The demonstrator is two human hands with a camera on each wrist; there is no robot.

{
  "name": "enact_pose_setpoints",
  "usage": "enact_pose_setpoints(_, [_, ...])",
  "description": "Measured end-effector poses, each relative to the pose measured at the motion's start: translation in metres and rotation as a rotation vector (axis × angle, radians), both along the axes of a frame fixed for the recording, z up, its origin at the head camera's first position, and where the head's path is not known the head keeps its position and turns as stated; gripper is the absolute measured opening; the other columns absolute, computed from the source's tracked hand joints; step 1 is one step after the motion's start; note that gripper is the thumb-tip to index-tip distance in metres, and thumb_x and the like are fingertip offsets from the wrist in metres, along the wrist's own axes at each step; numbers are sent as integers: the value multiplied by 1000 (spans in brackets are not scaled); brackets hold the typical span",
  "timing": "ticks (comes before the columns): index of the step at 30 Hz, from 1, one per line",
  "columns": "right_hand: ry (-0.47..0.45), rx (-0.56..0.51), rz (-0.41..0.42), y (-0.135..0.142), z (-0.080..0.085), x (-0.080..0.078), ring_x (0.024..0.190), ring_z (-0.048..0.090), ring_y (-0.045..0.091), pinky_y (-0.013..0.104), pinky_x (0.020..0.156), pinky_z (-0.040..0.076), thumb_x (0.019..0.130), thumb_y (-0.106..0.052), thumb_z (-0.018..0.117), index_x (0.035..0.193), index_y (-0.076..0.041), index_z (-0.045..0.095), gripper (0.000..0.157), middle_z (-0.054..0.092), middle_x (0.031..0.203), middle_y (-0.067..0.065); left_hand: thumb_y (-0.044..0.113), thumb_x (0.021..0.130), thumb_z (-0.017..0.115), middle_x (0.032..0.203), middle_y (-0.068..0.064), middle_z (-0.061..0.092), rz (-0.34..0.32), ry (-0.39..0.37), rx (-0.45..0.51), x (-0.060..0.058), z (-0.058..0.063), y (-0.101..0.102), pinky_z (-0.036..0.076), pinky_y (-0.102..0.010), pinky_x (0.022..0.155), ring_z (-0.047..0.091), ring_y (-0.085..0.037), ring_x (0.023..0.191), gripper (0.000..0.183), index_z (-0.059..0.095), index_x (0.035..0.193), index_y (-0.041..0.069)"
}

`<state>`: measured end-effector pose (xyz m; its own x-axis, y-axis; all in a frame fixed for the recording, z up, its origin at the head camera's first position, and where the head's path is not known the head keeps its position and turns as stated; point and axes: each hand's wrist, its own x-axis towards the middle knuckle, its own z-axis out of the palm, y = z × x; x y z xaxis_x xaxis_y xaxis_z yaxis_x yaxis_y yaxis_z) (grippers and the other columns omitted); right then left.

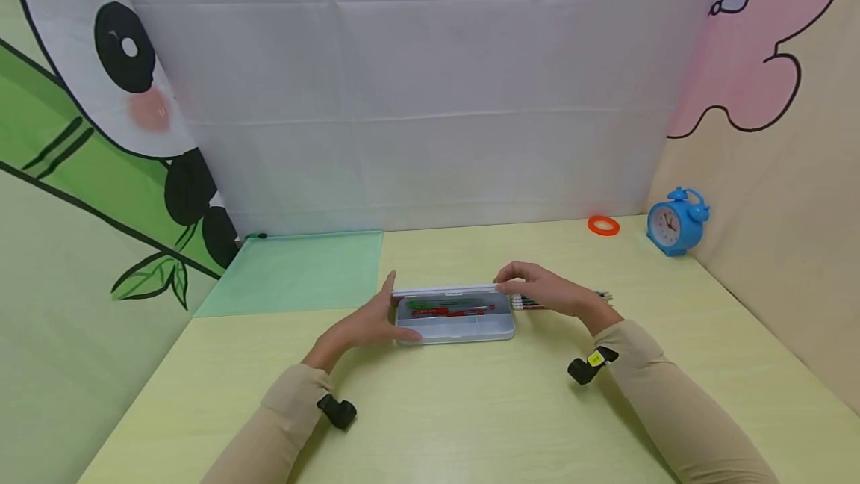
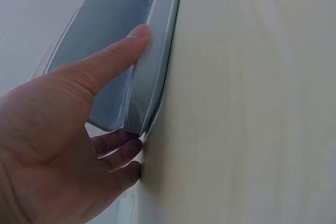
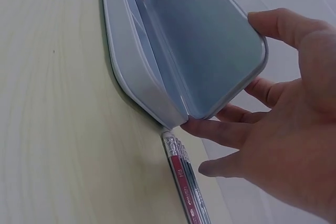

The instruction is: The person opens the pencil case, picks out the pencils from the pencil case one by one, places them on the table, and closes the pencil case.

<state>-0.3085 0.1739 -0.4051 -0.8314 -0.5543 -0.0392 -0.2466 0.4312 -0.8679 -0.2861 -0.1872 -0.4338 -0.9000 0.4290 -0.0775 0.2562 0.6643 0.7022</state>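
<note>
A light grey pencil case [image 1: 463, 332] lies on the table with its lid [image 3: 207, 45] standing raised at the back. Inside are red pens [image 1: 450, 312] and something green. My left hand [image 1: 366, 323] grips the case's left end, the thumb across the front wall and the fingers round the end. At the other side my right hand [image 1: 540, 288] holds the lid's right edge, thumb on its top edge and fingers behind. Several pencils [image 3: 185, 182] lie in a row just off the case's right end, partly under my right hand in the head view.
A pale green mat [image 1: 302, 275] covers the back left of the table. Toward the back right lie an orange-red ring [image 1: 603, 225] and a blue alarm clock [image 1: 675, 222]. A white cloth [image 1: 430, 95] hangs behind the table, with printed walls at both sides.
</note>
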Motion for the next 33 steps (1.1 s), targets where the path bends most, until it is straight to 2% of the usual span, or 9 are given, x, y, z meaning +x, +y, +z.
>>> enact_pose_setpoints(7, [-19, 21, 56, 3, 0, 0, 117, 52, 29, 43, 94, 46, 93, -32, 71, 122, -10, 62, 37, 51, 140, 10, 46, 76, 86, 162, -24, 19, -13, -3, 14, 2, 0, 0, 20, -54, 118, 16, -34, 150, 138, -19, 157, 12])
enact_pose_setpoints(13, [23, 41, 96, 5, -1, -1, 132, 47, 37, 47, 106, 41, 89, -30, 76, 116, -11, 63, 35, 50, 144, 11, 43, 77, 87, 159, -25, 24, -26, 9, 25, 1, 1, -1, 21, -54, 117, 23, -34, 148, 136, -19, 158, 12])
enact_pose_setpoints(17, [39, 65, 108, 4, -2, -1, 133, 47, 38, 51, 109, 38, 86, -28, 79, 113, -12, 63, 35, 50, 144, 12, 40, 76, 88, 155, -22, 32, -41, 28, 28, 0, 1, -1, 27, -51, 115, 35, -31, 142, 135, -14, 159, 14])
enact_pose_setpoints(21, [82, 122, 102, 1, -2, 1, 130, 48, 34, 50, 108, 38, 83, -28, 82, 110, -15, 63, 36, 49, 145, 11, 36, 74, 90, 151, -17, 38, -58, 53, 33, -3, 0, -2, 33, -49, 112, 44, -28, 133, 133, -8, 160, 12])
enact_pose_setpoints(27, [183, 187, 119, -3, -2, 4, 125, 48, 32, 49, 104, 39, 79, -26, 85, 106, -11, 64, 38, 51, 142, 14, 33, 75, 90, 152, -16, 37, -67, 50, 30, -3, 1, -4, 34, -49, 111, 44, -28, 133, 129, -4, 161, 11])
enact_pose_setpoints(33, [266, 212, 154, -6, -3, 7, 128, 46, 33, 49, 105, 38, 75, -23, 88, 100, -9, 65, 37, 51, 140, 16, 49, 79, 83, 151, -13, 40, -60, 47, 10, -1, 0, -9, 35, -51, 111, 42, -27, 135, 116, 10, 162, 12])
